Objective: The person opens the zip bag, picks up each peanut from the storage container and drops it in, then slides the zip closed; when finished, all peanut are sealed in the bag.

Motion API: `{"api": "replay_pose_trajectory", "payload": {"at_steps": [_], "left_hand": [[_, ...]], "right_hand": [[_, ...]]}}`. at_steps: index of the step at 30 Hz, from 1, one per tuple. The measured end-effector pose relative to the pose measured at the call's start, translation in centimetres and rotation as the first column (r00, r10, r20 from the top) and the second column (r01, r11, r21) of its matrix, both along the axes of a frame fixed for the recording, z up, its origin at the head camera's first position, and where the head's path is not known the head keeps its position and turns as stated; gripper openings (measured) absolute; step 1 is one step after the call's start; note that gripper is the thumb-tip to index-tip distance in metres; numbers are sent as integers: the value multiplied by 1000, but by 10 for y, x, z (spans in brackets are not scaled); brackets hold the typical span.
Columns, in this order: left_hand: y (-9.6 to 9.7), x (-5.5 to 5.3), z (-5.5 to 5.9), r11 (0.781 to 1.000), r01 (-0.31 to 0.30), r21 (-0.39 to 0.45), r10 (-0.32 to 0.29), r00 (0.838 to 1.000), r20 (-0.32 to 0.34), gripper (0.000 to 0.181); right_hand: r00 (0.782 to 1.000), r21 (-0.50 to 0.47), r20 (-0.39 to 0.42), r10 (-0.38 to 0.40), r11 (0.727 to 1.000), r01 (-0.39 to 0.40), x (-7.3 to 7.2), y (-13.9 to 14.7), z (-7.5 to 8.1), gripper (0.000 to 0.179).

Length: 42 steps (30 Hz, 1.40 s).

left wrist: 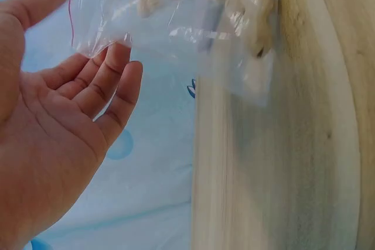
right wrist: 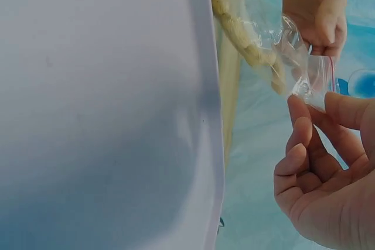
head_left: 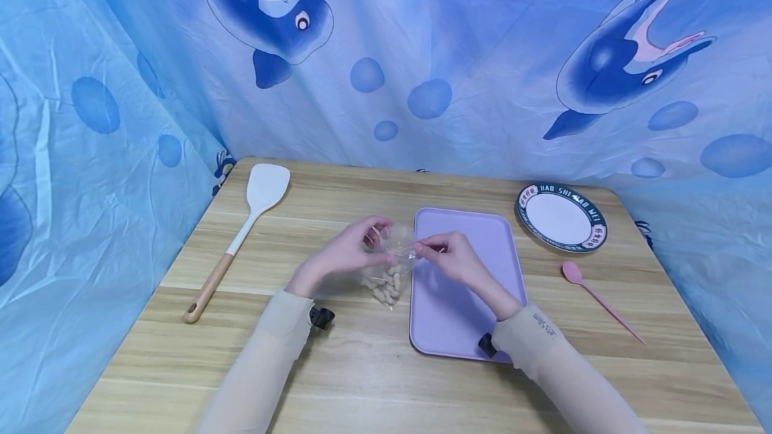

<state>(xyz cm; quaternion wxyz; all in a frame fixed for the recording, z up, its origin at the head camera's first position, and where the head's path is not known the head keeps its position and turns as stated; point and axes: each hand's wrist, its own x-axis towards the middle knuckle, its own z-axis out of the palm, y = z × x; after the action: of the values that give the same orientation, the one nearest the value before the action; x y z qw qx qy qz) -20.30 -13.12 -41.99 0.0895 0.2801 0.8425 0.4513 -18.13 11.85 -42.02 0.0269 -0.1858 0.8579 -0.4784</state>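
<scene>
A clear zip bag with a red line along its mouth holds several peanuts in their shells. It hangs over the table beside the purple tray's left edge. My right hand pinches a corner near the bag's mouth between thumb and forefinger, its other fingers curled in. On the other side, my left hand is spread around the mouth. In the left wrist view its fingertips touch the plastic, with a wide gap to the thumb. The peanuts lie toward the bag's bottom end.
The purple tray lies under my right forearm. A white spatula with a wooden handle lies at left. To the right are a dark-rimmed plate and a pink spoon. A blue dolphin-print curtain borders the wooden table.
</scene>
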Motion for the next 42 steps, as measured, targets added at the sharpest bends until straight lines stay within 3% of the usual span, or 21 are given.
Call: {"api": "replay_pose_trajectory", "payload": {"at_steps": [7,13,20,31,42], "left_hand": [[-2,-3,-2,996,-30,80,25,998,65,61],[-5,-5,-5,995,-35,96,26,995,93,51],[-7,-7,-8,989,-68,134,51,990,132,35],[-6,-7,-9,976,-89,197,63,989,135,19],[-5,-11,-10,955,-154,253,102,973,207,21]], "right_hand": [[996,-136,87,-32,990,43,-3,-2,-3,23],[974,-220,221,-57,970,107,-4,-3,-6,25],[952,-287,299,-63,946,153,-6,-3,-8,26],[933,-373,359,-15,914,158,-7,-1,-8,32],[910,-393,401,-107,877,276,-7,-10,-13,34]]}}
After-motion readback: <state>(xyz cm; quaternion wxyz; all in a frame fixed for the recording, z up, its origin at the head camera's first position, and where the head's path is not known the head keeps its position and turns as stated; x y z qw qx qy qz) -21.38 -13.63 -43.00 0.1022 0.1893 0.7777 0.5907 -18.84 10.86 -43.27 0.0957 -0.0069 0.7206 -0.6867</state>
